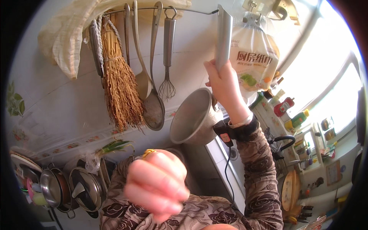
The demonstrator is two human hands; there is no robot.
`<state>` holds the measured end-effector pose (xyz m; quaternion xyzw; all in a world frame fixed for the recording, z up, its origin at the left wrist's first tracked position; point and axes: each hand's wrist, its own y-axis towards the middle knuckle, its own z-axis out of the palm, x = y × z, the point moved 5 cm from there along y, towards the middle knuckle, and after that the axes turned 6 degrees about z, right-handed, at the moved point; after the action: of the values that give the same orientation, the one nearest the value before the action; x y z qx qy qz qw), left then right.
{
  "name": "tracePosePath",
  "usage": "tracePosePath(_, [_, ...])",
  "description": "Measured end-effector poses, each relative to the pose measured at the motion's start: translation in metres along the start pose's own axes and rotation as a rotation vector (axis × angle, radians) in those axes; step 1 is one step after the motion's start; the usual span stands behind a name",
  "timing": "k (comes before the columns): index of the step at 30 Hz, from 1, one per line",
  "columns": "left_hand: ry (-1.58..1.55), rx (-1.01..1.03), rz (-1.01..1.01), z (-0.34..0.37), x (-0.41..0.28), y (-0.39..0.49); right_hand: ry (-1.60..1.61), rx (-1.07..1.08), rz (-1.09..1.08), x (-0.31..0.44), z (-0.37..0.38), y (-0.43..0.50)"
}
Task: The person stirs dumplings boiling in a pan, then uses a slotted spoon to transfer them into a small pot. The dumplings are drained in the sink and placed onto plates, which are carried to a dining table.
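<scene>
My right hand (225, 83) grips the long metal handle (224, 37) of a grey metal pot (195, 118). The pot is tilted, with its open mouth to the left and its body below my hand. The handle's upper end is beside the end of the wall rail (187, 10); whether they touch is unclear. My left hand (156, 184) is a closed, slightly blurred fist in front of my chest, a gold-coloured ring on one finger. Nothing shows in it, though its palm side is hidden. A black strap with a cable is around my right wrist.
From the rail hang a straw whisk broom (120, 83), ladles (155, 112) and a wire whisk (167, 83). A kitchen paper pack (256, 60) hangs to the right. Lidded pots (86, 187) and spring onions (115, 146) are at lower left; bottles (297, 119) and a faucet (283, 139) at right.
</scene>
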<state>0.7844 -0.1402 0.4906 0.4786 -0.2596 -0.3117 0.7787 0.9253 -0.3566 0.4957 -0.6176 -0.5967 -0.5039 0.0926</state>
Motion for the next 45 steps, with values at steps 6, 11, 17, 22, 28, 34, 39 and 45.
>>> tracePosePath(6, [-0.358, 0.394, -0.287, 0.027, 0.005, 0.036, -0.128, 0.031, -0.077, 0.008, 0.011, -0.006])
tracePosePath(11, [-0.281, -0.265, -0.224, 0.077, 0.006, 0.003, -0.177, 0.135, -0.11, 0.008, 0.02, -0.021])
tracePosePath(17, [-0.787, -0.053, -0.66, 0.144, 0.026, -0.029, -0.108, -0.022, 0.003, -0.035, -0.053, -0.155])
tracePosePath(22, [-1.453, 0.504, -1.138, 0.206, 0.039, -0.168, -0.119, -0.064, 0.624, -0.113, -0.12, -0.392])
tracePosePath(28, [-0.992, 1.562, -2.131, 0.277, -0.083, -0.434, 0.395, -0.584, 1.13, -0.07, -0.104, -0.712])
tracePosePath(34, [-1.103, 1.727, -2.404, 0.36, -0.211, -0.575, 0.875, -1.948, 1.194, 0.052, -0.036, -0.926])
tracePosePath(39, [-1.006, 1.686, -2.42, 0.427, -0.234, -0.637, 0.608, -2.603, 0.764, 0.094, -0.023, -1.037])
tracePosePath(45, [-0.921, 1.835, -2.264, 0.455, -0.239, -0.657, 0.376, -2.853, 0.63, 0.091, -0.033, -1.097])
